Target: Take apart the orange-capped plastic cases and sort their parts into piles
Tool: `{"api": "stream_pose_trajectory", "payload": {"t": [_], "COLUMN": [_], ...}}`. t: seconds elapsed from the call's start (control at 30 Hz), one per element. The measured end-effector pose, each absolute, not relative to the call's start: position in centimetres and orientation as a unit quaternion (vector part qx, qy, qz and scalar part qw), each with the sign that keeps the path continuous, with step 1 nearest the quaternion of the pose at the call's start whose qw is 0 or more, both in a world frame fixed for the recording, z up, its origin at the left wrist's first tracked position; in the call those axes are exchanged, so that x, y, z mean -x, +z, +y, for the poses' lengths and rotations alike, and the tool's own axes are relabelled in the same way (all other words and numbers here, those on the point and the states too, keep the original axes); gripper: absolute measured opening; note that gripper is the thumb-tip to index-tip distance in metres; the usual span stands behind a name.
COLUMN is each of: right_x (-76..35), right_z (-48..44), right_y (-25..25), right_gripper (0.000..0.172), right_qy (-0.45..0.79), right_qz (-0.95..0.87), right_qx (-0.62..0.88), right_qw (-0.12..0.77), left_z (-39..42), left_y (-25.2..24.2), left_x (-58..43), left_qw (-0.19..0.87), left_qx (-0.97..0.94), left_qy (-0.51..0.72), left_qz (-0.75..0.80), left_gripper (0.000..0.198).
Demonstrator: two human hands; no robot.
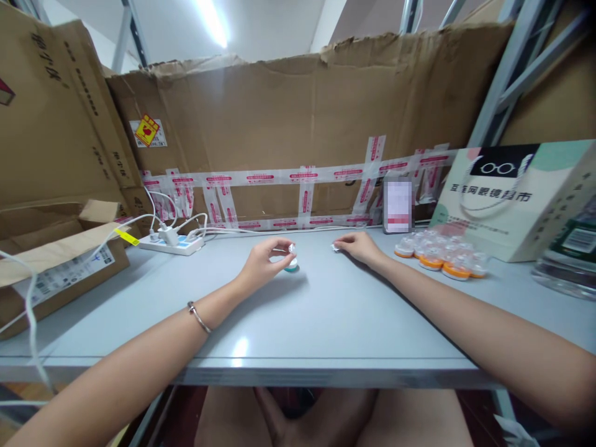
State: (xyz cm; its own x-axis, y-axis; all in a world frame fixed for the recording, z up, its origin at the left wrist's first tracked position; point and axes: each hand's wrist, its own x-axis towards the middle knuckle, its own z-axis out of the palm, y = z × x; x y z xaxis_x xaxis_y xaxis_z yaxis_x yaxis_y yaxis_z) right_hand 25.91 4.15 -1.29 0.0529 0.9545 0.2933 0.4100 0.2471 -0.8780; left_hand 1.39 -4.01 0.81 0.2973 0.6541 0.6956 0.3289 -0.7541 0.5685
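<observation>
Left fingers pinch a small white piece — right fingers clamp a white scrap at their tips.

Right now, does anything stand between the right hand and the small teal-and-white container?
Nothing visible stands between the right hand and the container; the left hand partly overlaps its upper edge in view.

“眼镜超市” on paper bag
</observation>
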Motion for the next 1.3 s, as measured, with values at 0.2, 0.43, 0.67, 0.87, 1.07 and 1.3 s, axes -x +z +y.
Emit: {"api": "stream_pose_trajectory", "payload": {"t": [0.2, 0.43, 0.67, 0.87, 1.07, 1.3], "right_x": [-25.6, -23.5, -20.4, -20.1, -19.9, -20.4], "right_z": [4.5, 1.1, -3.0, -3.2, -3.3, -3.8], "right_y": [-1.7, 0.6, 1.2, 1.0, 0.9, 1.5], "right_gripper": [0.015, 0.029, 0.027, 0.021, 0.019, 0.022], "right_qy": [0.267, 0.32, 0.457, 0.466, 0.477, 0.502], "right_qz": [-0.62, -0.678, -0.742, -0.712, -0.691, -0.698], "right_qx": [0.556, 0.459, 0.29, 0.308, 0.321, 0.306], "right_qw": [0.485, 0.478, 0.396, 0.426, 0.438, 0.41], "left_z": [-4.3, -4.7, -4.8, -5.1, -5.1, -5.4], "left_y": [0.9, 1.2, 0.6, 0.8, 0.8, 1.3], "left_x": [-1.5, -1.9, -2.3, -2.4, -2.2, -2.2], "left_qw": [0.185, 0.247, 0.322, 0.307, 0.283, 0.142], "left_qx": [-0.792, -0.78, -0.757, -0.737, -0.79, -0.826], "left_qy": [0.484, 0.451, 0.476, 0.483, 0.443, 0.445], "left_qz": [0.324, 0.355, 0.311, 0.36, 0.317, 0.314], "left_gripper": [0.019, 0.026, 0.026, 0.016, 0.027, 0.02]}}
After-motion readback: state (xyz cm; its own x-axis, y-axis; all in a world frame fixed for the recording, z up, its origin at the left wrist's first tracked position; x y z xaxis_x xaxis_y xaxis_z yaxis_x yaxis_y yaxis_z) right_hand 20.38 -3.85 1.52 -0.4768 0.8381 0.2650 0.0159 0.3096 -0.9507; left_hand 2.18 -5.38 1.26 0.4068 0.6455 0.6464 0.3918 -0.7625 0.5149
